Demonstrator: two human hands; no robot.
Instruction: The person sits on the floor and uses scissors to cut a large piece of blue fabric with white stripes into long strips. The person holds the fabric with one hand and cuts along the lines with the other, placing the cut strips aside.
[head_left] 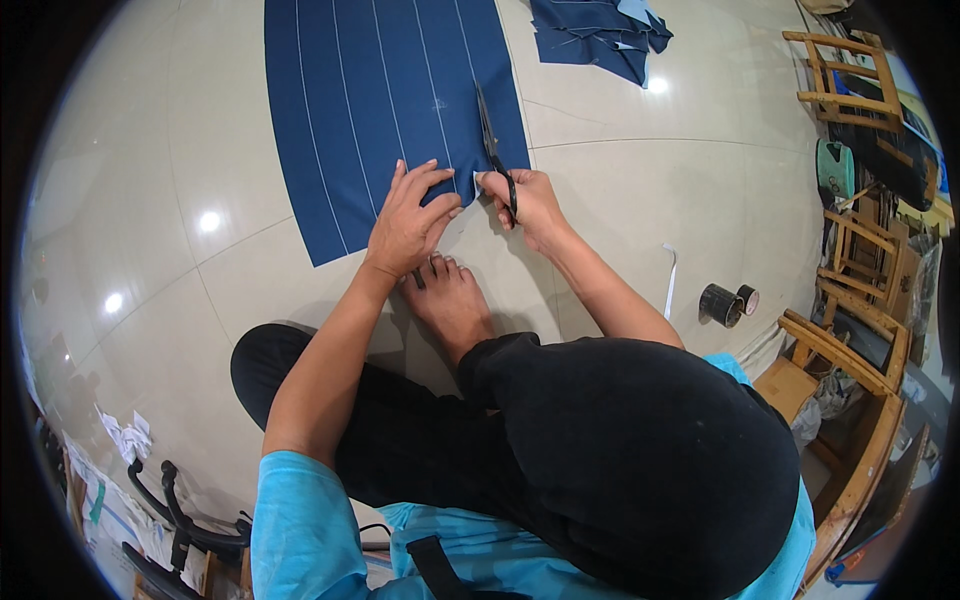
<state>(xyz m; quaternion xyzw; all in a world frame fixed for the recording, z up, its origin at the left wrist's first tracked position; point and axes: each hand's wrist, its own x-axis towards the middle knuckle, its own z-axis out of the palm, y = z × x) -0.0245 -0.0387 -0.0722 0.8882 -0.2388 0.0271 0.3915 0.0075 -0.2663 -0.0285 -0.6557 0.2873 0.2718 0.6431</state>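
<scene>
Scissors (489, 135) are sitting in the right hand (530, 207), which is pinching blue fabric (365, 110) at upper centre. The left hand (406, 217) is resting on it, fingers apart.

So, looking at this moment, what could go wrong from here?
The right hand holds the scissors while it pinches a lifted edge of the blue cloth, so the blades, lying over the cloth, might nick or snag it.

The bare foot is close to the cloth's near edge; dropped scissors could hurt it.

The cloth lies on a shiny tiled floor, so it might slip or skew if tugged.
</scene>
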